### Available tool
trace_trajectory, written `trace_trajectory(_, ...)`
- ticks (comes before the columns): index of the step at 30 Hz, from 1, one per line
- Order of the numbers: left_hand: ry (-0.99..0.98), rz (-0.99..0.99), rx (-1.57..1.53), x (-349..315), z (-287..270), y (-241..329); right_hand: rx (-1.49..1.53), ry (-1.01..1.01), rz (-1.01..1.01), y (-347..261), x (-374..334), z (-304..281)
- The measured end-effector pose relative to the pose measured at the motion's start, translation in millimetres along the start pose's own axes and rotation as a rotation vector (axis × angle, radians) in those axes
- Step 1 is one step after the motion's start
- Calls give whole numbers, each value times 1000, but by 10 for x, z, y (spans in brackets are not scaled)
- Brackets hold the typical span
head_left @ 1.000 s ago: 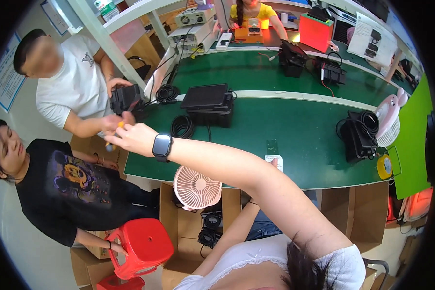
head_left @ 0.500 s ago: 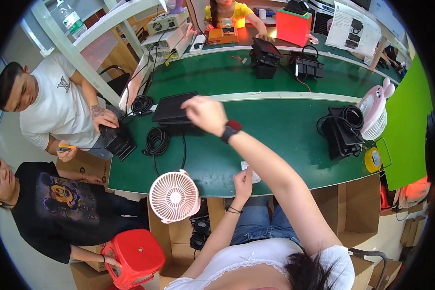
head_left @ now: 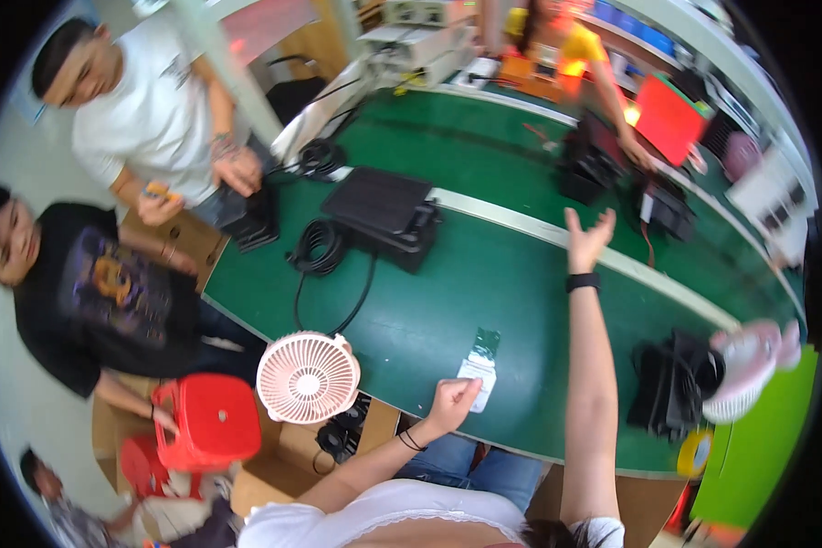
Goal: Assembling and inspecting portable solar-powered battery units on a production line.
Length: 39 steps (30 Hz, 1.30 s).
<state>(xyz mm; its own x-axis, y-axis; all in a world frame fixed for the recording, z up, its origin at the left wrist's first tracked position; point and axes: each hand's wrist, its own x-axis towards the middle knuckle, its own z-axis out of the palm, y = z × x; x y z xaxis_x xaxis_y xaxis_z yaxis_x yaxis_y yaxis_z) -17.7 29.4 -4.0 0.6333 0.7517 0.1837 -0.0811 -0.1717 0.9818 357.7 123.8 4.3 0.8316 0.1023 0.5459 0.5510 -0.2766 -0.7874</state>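
Observation:
My right hand (head_left: pixel 586 239), with a black watch on the wrist, is stretched out over the green table (head_left: pixel 530 292), fingers spread and holding nothing. My left hand (head_left: pixel 451 400) is curled in a loose fist at the table's near edge, touching a white paper slip (head_left: pixel 477 374) with a small green packet (head_left: pixel 487 343) at its far end. A black box (head_left: pixel 379 208) with a coiled black cable (head_left: pixel 318 248) lies to the left of my right hand.
A pale pink fan (head_left: pixel 308 377) is fixed at the table's near edge. A red stool (head_left: pixel 201 420) stands below it. Two people sit at the left: one in white (head_left: pixel 146 119), one in black (head_left: pixel 100 292). Black devices (head_left: pixel 671 393), another pink fan (head_left: pixel 749 365) and a tape roll (head_left: pixel 694 452) are right.
My right hand has swung from the person in white, past the black box, to the open middle of the table. My left hand stays at the paper slip.

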Motion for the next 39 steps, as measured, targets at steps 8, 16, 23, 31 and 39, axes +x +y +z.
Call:
trace_trajectory(8,-56,39,105,64,18,50,-122,53,67,111,496,786)
trace_trajectory(16,-88,36,67,73,92,20,-122,137,121,360,885,852)
trace_trajectory(23,-84,54,135,97,43,93,-166,52,105,33,622,382)
trace_trajectory(31,-21,56,98,68,54,49,488,-217,124,1,-332,-926)
trace_trajectory(39,123,46,-48,16,91,-19,496,-440,528,-399,-1499,-2835)
